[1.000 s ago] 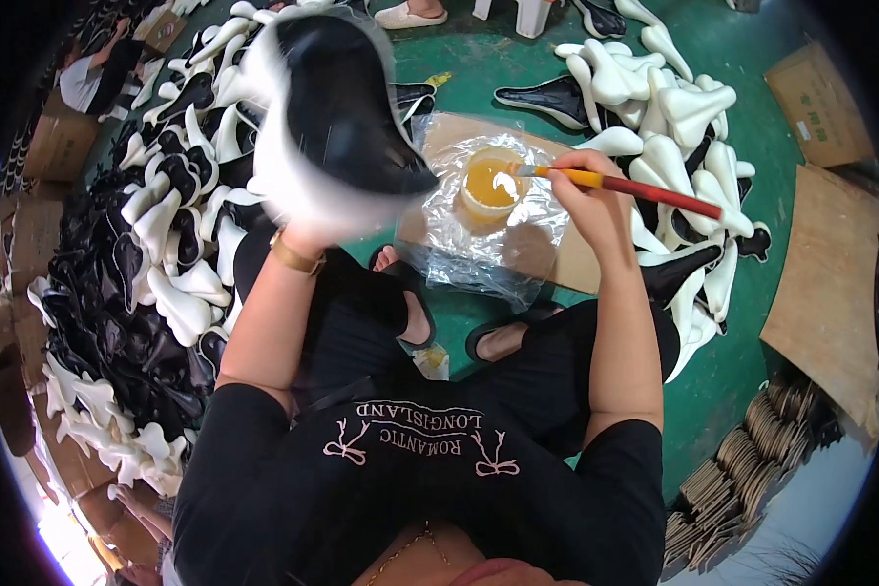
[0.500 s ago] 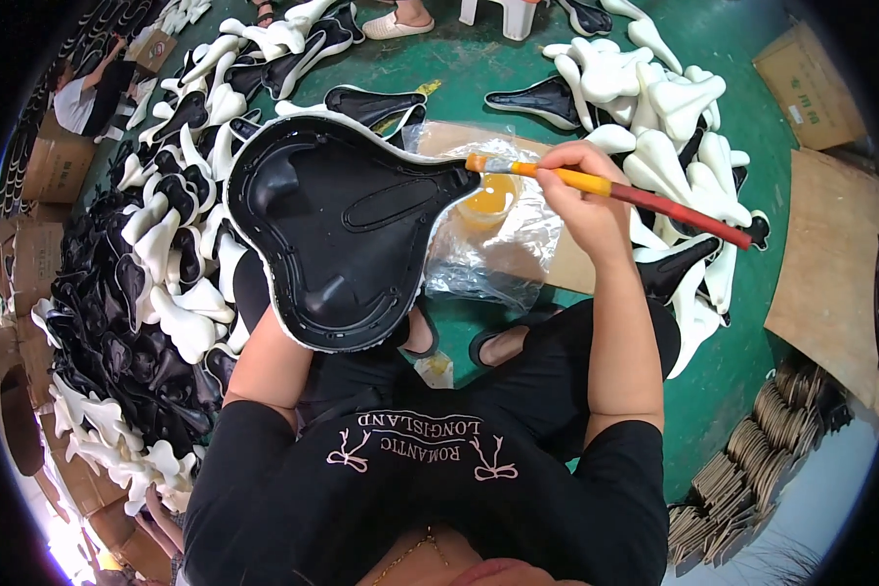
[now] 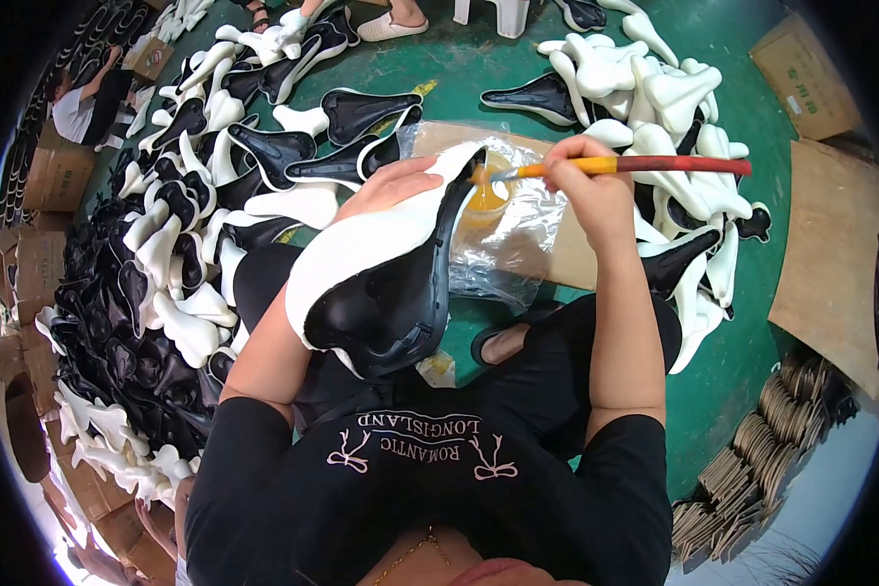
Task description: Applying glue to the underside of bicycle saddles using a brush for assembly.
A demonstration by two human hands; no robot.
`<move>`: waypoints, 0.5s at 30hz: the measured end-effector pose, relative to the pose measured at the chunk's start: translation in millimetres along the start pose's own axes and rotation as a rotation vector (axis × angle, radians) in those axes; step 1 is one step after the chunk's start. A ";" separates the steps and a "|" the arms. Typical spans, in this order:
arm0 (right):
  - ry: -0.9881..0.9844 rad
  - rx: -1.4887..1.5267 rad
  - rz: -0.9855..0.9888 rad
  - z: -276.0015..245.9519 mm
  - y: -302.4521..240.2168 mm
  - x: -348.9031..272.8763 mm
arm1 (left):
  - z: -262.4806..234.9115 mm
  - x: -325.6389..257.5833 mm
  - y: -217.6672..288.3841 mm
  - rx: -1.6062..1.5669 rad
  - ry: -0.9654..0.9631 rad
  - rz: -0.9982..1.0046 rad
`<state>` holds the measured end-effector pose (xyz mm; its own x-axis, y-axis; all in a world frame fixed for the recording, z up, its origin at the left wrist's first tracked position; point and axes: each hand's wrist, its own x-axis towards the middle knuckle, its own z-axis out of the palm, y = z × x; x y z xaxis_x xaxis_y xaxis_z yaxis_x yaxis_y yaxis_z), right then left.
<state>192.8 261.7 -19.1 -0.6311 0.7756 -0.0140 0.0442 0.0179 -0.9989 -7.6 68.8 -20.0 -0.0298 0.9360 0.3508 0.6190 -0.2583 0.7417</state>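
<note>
Black pieces (image 3: pixel 127 342) are lying heaped at far left, white pieces (image 3: pixel 171 317) spreading beside them. The left hand (image 3: pixel 391 190) is grasping a saddle (image 3: pixel 386 269) by its white side; the saddle is tilting above the lap, its nose pointing toward a cup (image 3: pixel 485 219) of yellow liquid, which is standing on plastic (image 3: pixel 518 254) over cardboard (image 3: pixel 571 259). The right hand's (image 3: pixel 586 181) grip is clasping a brush (image 3: pixel 645 164); its bristles are nearing or touching the nose, I cannot tell which. More saddles (image 3: pixel 669 166) are lying piled rightward.

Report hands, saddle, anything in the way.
Left hand holding saddle, tilted. Right hand gripping brush, bristles near saddle's narrow end. Saddle partly hides cup of yellow liquid.
</note>
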 end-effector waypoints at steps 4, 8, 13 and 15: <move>-0.097 0.087 0.013 0.2 -4.8 -2.4 | 4.2 -0.6 -4.5 0.018 0.021 0.035; 0.120 -0.198 -0.183 7.2 -0.9 2.0 | 7.5 0.1 -13.7 -0.046 0.045 0.085; 0.089 -0.216 -0.378 1.6 0.9 -1.2 | -2.6 2.9 20.6 -0.972 0.125 -0.518; 0.067 -0.100 -0.199 -0.4 -0.6 0.9 | 0.2 10.7 1.8 -0.467 0.110 -0.190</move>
<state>192.5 262.6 -18.5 -0.5825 0.7906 0.1887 0.0029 0.2342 -0.9722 -6.7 78.4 -15.0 -0.2053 0.9527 0.2243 0.1785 -0.1889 0.9656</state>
